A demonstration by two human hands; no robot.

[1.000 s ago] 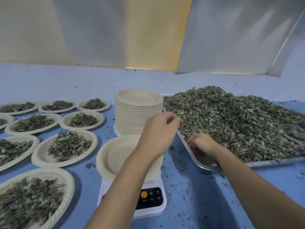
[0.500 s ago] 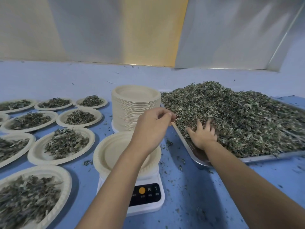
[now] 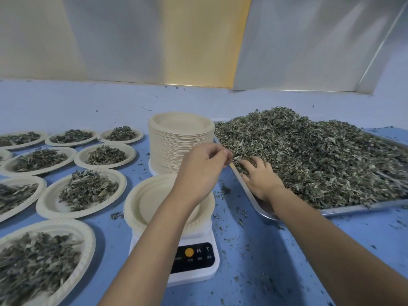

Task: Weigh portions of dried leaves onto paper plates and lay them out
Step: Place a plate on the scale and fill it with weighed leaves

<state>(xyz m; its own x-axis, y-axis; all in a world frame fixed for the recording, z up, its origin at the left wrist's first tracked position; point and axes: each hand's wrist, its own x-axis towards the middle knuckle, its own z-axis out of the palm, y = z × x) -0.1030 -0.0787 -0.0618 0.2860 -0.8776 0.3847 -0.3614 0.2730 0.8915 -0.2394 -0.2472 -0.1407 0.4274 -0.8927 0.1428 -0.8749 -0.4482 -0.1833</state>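
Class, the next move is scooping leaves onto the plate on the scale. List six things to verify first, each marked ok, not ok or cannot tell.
1. Plate sits on the scale: ok.
2. Plate holds no leaves: ok.
3. Scale reads zero: cannot tell; the left arm hides the display.
4. Right hand on the leaf pile, fingers spread: ok.
5. Left hand holds nothing: cannot tell; its fingers are curled near the tray edge.
6. Left arm off the plate: cannot tell; it crosses over it.
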